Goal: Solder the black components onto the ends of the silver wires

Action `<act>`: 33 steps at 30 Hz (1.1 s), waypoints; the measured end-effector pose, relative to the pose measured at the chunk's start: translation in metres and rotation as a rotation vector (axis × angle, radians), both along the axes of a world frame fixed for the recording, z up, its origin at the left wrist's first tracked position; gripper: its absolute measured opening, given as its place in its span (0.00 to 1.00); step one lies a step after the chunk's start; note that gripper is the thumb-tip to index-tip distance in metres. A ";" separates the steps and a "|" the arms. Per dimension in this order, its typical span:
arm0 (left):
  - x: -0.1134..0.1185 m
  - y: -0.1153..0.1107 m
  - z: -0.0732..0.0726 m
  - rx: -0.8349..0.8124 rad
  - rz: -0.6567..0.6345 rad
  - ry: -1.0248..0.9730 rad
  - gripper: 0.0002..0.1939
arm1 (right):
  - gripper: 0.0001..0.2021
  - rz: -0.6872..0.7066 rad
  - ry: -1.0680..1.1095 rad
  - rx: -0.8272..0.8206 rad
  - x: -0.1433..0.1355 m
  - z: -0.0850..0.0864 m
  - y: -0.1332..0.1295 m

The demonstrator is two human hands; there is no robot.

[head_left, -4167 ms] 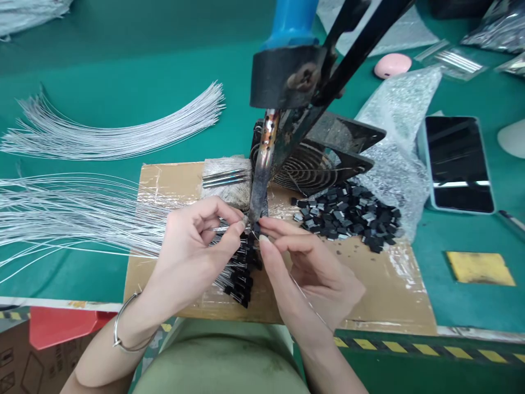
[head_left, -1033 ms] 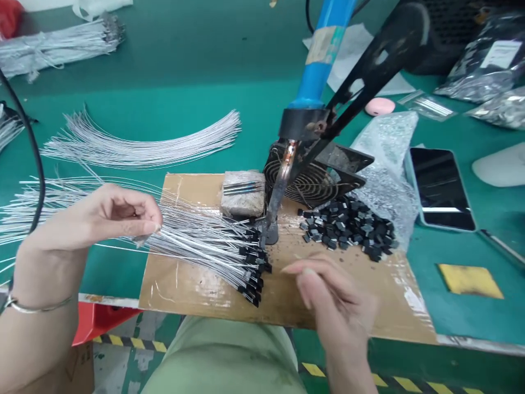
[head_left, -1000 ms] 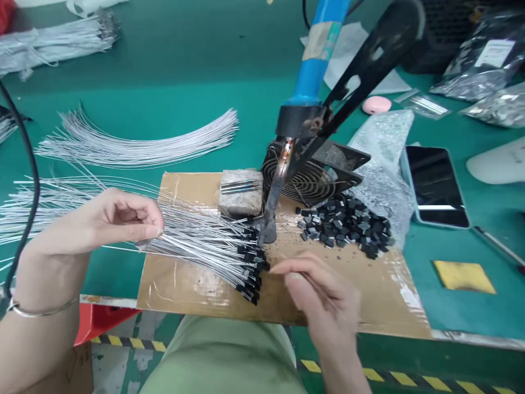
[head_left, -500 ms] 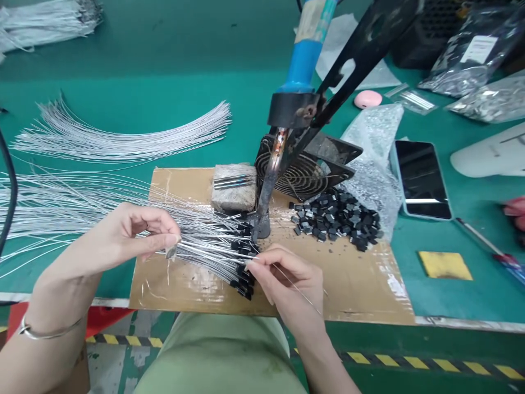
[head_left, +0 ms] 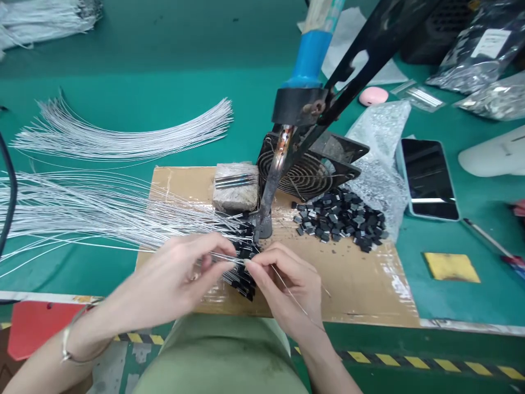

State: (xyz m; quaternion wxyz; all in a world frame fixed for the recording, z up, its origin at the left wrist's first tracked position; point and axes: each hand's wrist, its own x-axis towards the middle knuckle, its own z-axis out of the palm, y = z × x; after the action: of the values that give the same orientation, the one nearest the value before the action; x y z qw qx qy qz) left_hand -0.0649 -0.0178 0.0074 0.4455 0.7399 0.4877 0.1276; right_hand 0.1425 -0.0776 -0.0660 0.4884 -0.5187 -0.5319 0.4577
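Note:
My left hand [head_left: 192, 273] is closed in a pinch on a thin white wire [head_left: 229, 258], over the black-tipped ends of the wire bundle. Its fingertips are just left of those of my right hand [head_left: 289, 284]. My right hand is closed too, with a thin silvery solder wire [head_left: 293, 298] passing through its fingers and trailing over the palm. What lies right between its fingertips is too small to make out. Under both hands, white wires [head_left: 102, 213] with black connectors [head_left: 245, 287] lie on the cardboard [head_left: 344, 295]. A soldering iron [head_left: 282, 150] points down behind them.
The iron hangs on a black metal arm [head_left: 361, 60] beside a small fan [head_left: 307, 172]. A pile of black connector pieces [head_left: 340, 219] lies right of it. A block with metal rods [head_left: 235, 189], another wire bundle [head_left: 135, 142], a phone [head_left: 429, 178] and a yellow sponge [head_left: 451, 267] are around.
My left hand has moved right along the wires, until its fingertips came close to the right hand's. My right hand has stayed nearly in place. The view has shifted slightly.

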 end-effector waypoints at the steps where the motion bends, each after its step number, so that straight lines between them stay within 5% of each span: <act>1: 0.008 -0.003 -0.002 -0.040 -0.046 0.016 0.07 | 0.09 0.001 -0.015 0.012 0.000 0.000 0.000; 7: 0.027 -0.004 -0.015 -0.284 0.051 -0.120 0.11 | 0.12 -0.076 0.011 0.014 0.000 -0.003 -0.001; 12: 0.031 0.000 -0.017 -0.357 0.220 -0.232 0.12 | 0.15 -0.361 0.405 -0.108 0.010 -0.004 0.006; 17: 0.032 0.002 -0.015 -0.383 0.264 -0.245 0.11 | 0.31 -0.225 0.650 -0.195 0.017 -0.004 0.008; 24: 0.033 0.000 -0.017 -0.370 0.283 -0.242 0.11 | 0.10 -0.169 0.455 -0.228 -0.005 -0.004 0.000; 33: 0.038 -0.006 -0.018 -0.246 0.313 -0.208 0.09 | 0.05 -0.116 0.633 -0.314 -0.009 0.000 0.001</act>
State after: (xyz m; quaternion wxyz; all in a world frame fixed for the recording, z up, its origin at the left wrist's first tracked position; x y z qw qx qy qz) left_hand -0.0270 -0.0241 -0.0110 0.5552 0.5782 0.5598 0.2102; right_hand 0.1331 -0.0768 -0.0660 0.5684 -0.4492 -0.2472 0.6434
